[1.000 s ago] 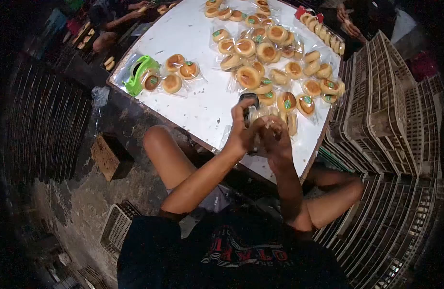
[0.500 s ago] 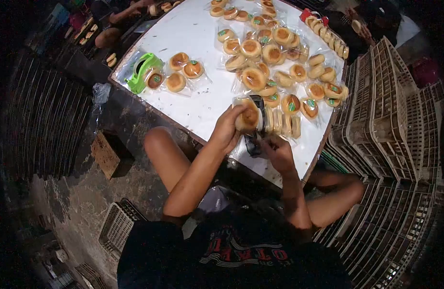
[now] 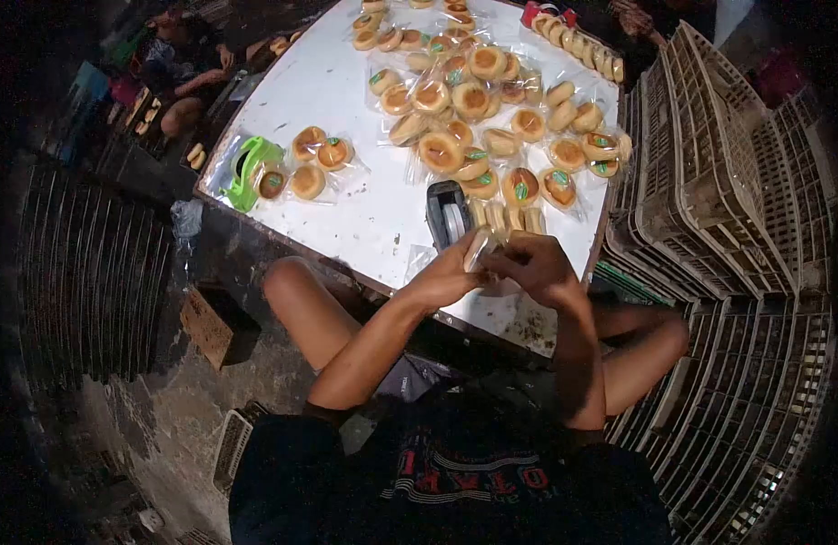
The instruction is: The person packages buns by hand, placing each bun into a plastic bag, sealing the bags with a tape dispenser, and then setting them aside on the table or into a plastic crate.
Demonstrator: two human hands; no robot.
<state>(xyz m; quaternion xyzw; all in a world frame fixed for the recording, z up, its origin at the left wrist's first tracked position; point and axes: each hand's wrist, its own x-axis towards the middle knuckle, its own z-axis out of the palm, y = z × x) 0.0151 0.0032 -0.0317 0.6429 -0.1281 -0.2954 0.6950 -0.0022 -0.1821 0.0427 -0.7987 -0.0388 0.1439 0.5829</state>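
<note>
My left hand (image 3: 448, 277) grips a bun in a clear plastic bag (image 3: 478, 249), turned edge-on and partly hidden by the fingers. My right hand (image 3: 548, 271) is closed right beside it, its fingers pinched at the bag; exactly what they pinch is hard to see. Just beyond both hands, a black tape dispenser (image 3: 446, 211) stands on the white table (image 3: 369, 222). To its right is a row of bagged buns (image 3: 508, 216) on edge, partly behind my right hand.
A large heap of bagged buns (image 3: 471, 98) covers the table's far right. At the left edge sit a green tape dispenser (image 3: 246, 173) and several buns (image 3: 308, 182). Stacked plastic crates (image 3: 700, 173) rise at the right. Other people (image 3: 187, 73) are in the background.
The bagged bun has come away from the black dispenser, toward me, and turned edge-on. My right hand has moved from the dispenser's near end up to the bag. The view has shifted.
</note>
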